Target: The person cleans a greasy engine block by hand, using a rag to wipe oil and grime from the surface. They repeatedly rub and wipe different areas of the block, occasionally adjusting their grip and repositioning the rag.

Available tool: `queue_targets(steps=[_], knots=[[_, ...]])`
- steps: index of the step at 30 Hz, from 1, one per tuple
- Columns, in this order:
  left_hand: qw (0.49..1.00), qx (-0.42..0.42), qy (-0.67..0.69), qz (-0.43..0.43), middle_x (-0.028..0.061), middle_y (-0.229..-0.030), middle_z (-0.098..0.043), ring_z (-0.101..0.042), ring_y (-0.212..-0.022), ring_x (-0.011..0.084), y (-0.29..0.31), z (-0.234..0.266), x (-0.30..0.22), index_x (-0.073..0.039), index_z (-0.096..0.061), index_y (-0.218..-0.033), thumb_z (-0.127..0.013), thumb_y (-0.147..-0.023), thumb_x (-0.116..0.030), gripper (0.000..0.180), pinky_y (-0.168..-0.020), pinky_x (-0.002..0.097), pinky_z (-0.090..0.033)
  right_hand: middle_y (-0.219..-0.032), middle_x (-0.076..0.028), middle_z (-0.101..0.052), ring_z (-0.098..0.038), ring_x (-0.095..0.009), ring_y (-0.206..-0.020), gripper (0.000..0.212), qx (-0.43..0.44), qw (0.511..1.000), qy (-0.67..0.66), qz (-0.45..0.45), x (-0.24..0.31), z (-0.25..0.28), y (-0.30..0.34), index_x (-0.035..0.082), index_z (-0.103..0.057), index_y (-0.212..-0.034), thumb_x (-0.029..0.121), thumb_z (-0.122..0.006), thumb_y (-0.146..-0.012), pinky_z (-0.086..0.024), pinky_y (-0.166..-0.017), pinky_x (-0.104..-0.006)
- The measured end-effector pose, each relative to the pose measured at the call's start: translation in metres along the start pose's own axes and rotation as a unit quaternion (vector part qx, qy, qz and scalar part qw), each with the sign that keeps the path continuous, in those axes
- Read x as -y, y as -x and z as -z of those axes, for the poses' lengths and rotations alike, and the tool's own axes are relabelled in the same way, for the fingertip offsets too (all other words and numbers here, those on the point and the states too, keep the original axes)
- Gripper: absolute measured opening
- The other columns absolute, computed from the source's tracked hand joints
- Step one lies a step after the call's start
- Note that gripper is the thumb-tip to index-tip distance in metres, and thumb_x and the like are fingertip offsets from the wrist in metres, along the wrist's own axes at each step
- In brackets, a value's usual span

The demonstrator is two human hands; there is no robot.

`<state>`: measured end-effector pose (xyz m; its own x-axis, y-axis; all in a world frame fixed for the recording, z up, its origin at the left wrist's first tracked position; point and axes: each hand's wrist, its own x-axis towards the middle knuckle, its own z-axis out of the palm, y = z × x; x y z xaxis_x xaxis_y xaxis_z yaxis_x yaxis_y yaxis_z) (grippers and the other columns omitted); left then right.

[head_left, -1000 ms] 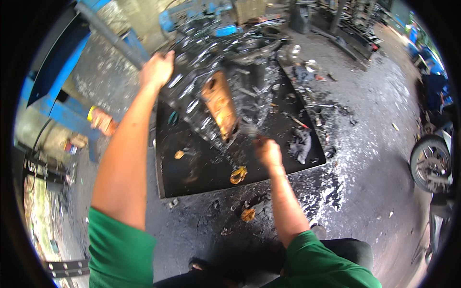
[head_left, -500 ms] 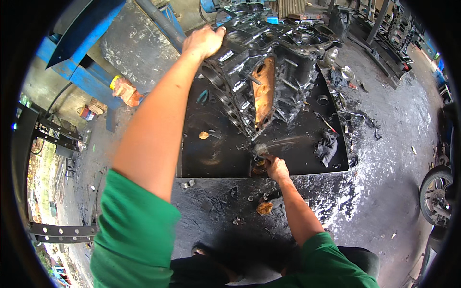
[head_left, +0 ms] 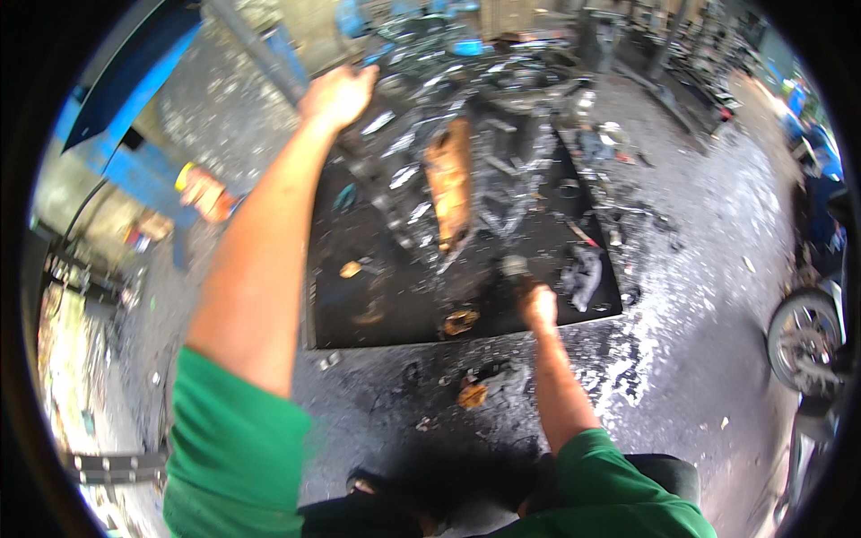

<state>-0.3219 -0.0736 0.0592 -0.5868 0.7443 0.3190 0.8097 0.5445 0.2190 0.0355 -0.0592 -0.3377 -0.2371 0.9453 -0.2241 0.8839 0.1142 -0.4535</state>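
Observation:
A black engine block (head_left: 516, 170) with a wet-looking shine stands on a dark metal sheet (head_left: 395, 314); a golden-brown patch (head_left: 448, 184) runs down its near face. At the block's far left corner, my left hand (head_left: 336, 97) is closed on its edge. Low over the sheet, my right hand (head_left: 538, 307) grips a brush (head_left: 513, 266) with greyish bristles pointing away from me; motion blurs its outline. A small round can (head_left: 461, 322) with a yellowish rim sits at the sheet's near edge, left of the right hand.
A dark grey rag (head_left: 583, 280) lies on the sheet's right side, with a small yellowish piece (head_left: 350, 269) on its left. A blue metal frame (head_left: 134, 161) stands at left. Loose parts litter the floor right of the sheet, and a wheel (head_left: 803, 341) is at far right.
My right hand has drawn the brush away from the can, to the right. My left hand stays at the block's corner. The whole view has shifted and blurred.

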Motion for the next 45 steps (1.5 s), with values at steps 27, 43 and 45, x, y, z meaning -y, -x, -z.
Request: queue_targets(steps=[27,43,45], knots=[[0.995,-0.061,0.077,-0.025,0.0263,-0.109,-0.068,-0.063,-0.111,0.0394,-0.010,-0.013,0.018,-0.004,-0.069,-0.115,-0.052,-0.094,-0.050,0.054,-0.097,0.0434,-0.046,-0.068,-0.004,-0.071,-0.066,-0.015,-0.058,0.036,0.355,0.934,-0.025,-0.014,-0.024,0.048,-0.020,0.008,-0.074,-0.075,0.043,-0.081,-0.076,-0.054,-0.056,-0.0310],[0.998,-0.040,0.050,-0.016,0.0213,-0.117,-0.067,-0.060,-0.117,0.0368,-0.007,-0.003,0.011,-0.005,-0.068,-0.119,-0.051,-0.093,-0.052,0.056,-0.101,0.0418,-0.044,-0.066,-0.007,-0.059,-0.053,-0.020,-0.046,0.033,0.211,0.741,-0.612,-0.178,0.145,-0.040,0.088,0.018,-0.060,-0.128,0.030,-0.055,-0.098,-0.040,-0.041,-0.0368],[0.998,-0.040,0.033,-0.023,0.0218,-0.117,-0.067,-0.061,-0.117,0.0366,-0.007,-0.002,0.010,-0.004,-0.067,-0.119,-0.051,-0.092,-0.053,0.058,-0.101,0.0418,-0.044,-0.056,-0.003,-0.050,-0.044,-0.018,-0.038,0.022,0.235,0.614,-0.678,-0.327,0.156,-0.056,0.093,0.021,-0.064,-0.114,0.033,-0.054,-0.099,-0.030,-0.036,-0.0317]])
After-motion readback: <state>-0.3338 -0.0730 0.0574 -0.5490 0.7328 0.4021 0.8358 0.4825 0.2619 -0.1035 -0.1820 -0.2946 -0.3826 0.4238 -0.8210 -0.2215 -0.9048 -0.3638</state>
